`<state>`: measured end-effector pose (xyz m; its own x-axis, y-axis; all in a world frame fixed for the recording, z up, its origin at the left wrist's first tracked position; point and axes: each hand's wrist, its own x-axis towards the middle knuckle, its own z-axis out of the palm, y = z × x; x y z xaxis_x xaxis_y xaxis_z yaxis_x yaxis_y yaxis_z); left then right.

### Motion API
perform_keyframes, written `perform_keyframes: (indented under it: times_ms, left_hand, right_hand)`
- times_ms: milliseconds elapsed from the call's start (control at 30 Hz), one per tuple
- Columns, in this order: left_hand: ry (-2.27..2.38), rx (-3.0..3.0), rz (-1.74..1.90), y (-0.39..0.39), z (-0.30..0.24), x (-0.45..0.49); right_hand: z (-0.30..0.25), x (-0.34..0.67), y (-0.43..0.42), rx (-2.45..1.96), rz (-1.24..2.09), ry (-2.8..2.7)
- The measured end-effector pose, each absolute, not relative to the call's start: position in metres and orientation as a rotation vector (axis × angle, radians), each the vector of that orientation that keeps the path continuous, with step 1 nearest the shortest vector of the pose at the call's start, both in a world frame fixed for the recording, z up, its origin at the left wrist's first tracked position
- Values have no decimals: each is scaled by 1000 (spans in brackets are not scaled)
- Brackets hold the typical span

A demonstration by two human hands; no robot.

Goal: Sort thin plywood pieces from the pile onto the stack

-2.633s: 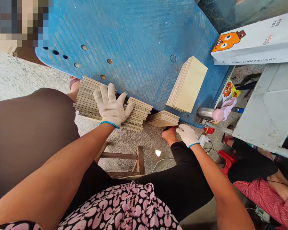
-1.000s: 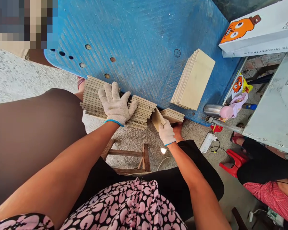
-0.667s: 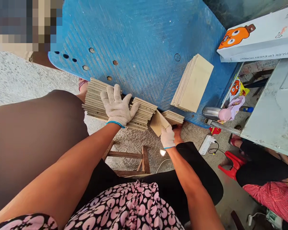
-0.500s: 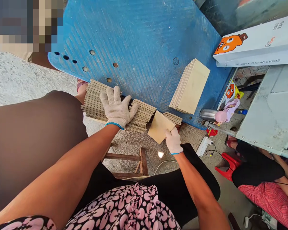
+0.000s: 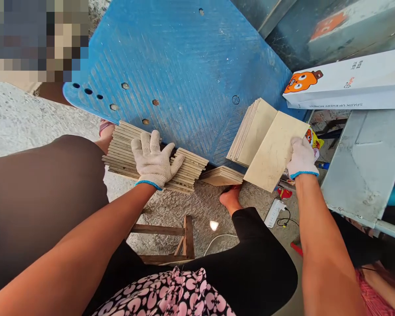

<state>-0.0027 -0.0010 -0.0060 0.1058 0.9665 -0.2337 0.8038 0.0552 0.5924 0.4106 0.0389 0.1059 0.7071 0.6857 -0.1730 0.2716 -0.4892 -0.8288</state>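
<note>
Panel of thin wood, in the head view, is clamped in the gloved right hand, whose fingers beneath are hidden; it overlaps the near-right wooden stack, contact unclear. The gloved left hand rests, fingers spread apart, on a row of panels at near left, masking its middle. The blue table is ribbed and scuffed, its far end cut off. Rough concrete floor surrounds it; a white paper bag lies far right. Pixelation obscures the far-left corner.
</note>
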Motion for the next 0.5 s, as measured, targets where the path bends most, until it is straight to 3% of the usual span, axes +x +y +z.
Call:
perform_keyframes:
  times_ms: [500]
  left_hand:
    - [1747,1852,329,-3,-13,-6]
  right_hand:
    - [28,434,104,-2193,634,-757]
